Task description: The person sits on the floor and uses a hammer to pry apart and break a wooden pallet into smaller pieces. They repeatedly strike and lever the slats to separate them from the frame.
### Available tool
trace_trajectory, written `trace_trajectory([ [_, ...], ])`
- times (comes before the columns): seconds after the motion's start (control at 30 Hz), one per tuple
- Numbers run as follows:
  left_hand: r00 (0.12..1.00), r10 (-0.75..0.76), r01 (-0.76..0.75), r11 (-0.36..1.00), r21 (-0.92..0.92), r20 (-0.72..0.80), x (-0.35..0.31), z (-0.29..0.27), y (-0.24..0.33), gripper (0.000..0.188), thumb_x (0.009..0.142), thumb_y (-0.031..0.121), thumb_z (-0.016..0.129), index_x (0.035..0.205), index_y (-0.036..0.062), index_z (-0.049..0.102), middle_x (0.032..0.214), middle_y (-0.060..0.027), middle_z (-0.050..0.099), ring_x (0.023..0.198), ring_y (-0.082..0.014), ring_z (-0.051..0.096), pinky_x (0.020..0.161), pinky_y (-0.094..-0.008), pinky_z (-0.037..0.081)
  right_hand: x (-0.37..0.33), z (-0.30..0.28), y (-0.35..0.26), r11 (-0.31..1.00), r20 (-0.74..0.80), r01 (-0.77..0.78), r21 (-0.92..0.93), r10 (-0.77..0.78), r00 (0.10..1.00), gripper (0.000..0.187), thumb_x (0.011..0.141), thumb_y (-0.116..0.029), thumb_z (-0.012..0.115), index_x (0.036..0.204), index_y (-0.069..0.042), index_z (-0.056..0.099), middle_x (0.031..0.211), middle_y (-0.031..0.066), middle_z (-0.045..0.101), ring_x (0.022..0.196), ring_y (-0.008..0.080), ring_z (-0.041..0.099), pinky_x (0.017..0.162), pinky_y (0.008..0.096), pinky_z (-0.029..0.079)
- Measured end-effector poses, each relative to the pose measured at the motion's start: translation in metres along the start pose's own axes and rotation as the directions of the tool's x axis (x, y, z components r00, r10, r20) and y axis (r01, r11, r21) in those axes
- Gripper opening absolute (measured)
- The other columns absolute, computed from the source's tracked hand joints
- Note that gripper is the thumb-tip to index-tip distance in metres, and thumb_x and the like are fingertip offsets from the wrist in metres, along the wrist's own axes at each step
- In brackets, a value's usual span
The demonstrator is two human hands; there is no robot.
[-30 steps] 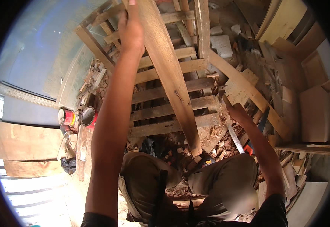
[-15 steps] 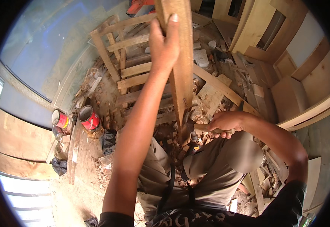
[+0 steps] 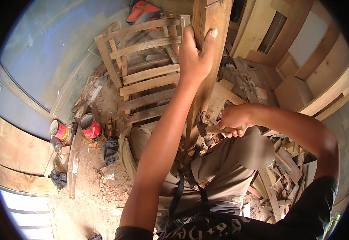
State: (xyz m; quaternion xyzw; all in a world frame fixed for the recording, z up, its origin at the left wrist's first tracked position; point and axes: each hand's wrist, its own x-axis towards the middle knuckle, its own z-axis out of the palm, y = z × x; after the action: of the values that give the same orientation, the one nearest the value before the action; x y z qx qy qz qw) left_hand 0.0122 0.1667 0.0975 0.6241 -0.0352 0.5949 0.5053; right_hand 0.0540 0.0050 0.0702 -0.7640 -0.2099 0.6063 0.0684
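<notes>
Your left hand (image 3: 197,60) is wrapped round the upper part of a long plank (image 3: 204,96), thumb on its near face; plank's raised, lower end down between your knees. Your right hand (image 3: 236,120) is clenched on a hammer (image 3: 214,129), head at the plank's right edge, low down; can't tell if it's touching. Slatted wooden frame (image 3: 150,81) sits behind, left of the plank, toward the floor's (image 3: 90,208) far left corner. Red can (image 3: 91,127) and white-and-red can (image 3: 59,130) close together near the floor's left edge. Wood offcuts (image 3: 288,164) heaped beyond your right knee.
</notes>
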Motion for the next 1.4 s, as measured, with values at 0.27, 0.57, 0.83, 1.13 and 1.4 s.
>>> trace_trajectory([
  [0.27, 0.996, -0.029, 0.030, 1.000, -0.006, 0.079, -0.001, 0.022, -0.008, 0.040, 0.097, 0.036, 0.064, 0.107, -0.0008, 0.051, 0.078, -0.0141, 0.066, 0.067, -0.0164, 0.064, 0.060, -0.0323, 0.052, 0.000, -0.017, 0.021, 0.999, -0.017, 0.049, 0.023, -0.049, 0.999, 0.028, 0.100, -0.024, 0.055, 0.090, 0.002, 0.061, 0.069, 0.0069, 0.058, 0.053, 0.0111, 0.050, 0.042, 0.0268, 0.036],
  [0.57, 0.993, -0.119, 0.120, 0.978, 0.169, -0.013, 0.030, -0.010, -0.045, 0.047, 0.099, 0.043, 0.059, 0.113, -0.0019, 0.057, 0.093, -0.0117, 0.067, 0.081, -0.0175, 0.064, 0.072, -0.0329, 0.052, 0.022, 0.011, 0.035, 0.960, -0.183, 0.269, 0.077, -0.252, 0.950, 0.029, 0.097, -0.027, 0.065, 0.091, 0.001, 0.062, 0.070, -0.0019, 0.055, 0.053, 0.0052, 0.048, 0.042, 0.0258, 0.041],
  [0.83, 0.991, 0.020, -0.001, 0.991, 0.136, -0.132, 0.055, -0.042, -0.081, 0.044, 0.102, 0.036, 0.056, 0.118, -0.0049, 0.059, 0.098, -0.0127, 0.069, 0.092, -0.0183, 0.062, 0.084, -0.0337, 0.049, 0.159, 0.090, 0.132, 0.750, -0.564, 0.524, -0.404, -0.655, 0.503, 0.031, 0.092, -0.027, 0.066, 0.096, 0.003, 0.058, 0.068, 0.0183, 0.059, 0.050, 0.0345, 0.054, 0.048, 0.0432, 0.046],
  [1.13, 0.994, 0.008, 0.027, 0.949, 0.314, -0.108, 0.050, -0.074, -0.077, 0.046, 0.103, 0.038, 0.053, 0.118, -0.0051, 0.059, 0.102, -0.0117, 0.068, 0.095, -0.0186, 0.061, 0.087, -0.0338, 0.048, 0.129, 0.065, 0.083, 0.902, -0.256, 0.432, -0.017, -0.422, 0.870, 0.028, 0.100, -0.030, 0.057, 0.090, -0.003, 0.056, 0.062, 0.0003, 0.053, 0.047, 0.0093, 0.051, 0.041, 0.0287, 0.043],
  [1.4, 0.999, -0.018, 0.020, 0.997, 0.079, -0.031, 0.019, -0.011, -0.021, 0.044, 0.101, 0.038, 0.058, 0.116, -0.0033, 0.058, 0.101, -0.0126, 0.067, 0.093, -0.0179, 0.062, 0.083, -0.0326, 0.049, 0.041, 0.013, 0.046, 0.981, -0.096, 0.178, -0.079, -0.185, 0.978, 0.032, 0.099, -0.027, 0.058, 0.091, 0.005, 0.063, 0.071, 0.0056, 0.057, 0.056, 0.0147, 0.054, 0.047, 0.0301, 0.049],
])
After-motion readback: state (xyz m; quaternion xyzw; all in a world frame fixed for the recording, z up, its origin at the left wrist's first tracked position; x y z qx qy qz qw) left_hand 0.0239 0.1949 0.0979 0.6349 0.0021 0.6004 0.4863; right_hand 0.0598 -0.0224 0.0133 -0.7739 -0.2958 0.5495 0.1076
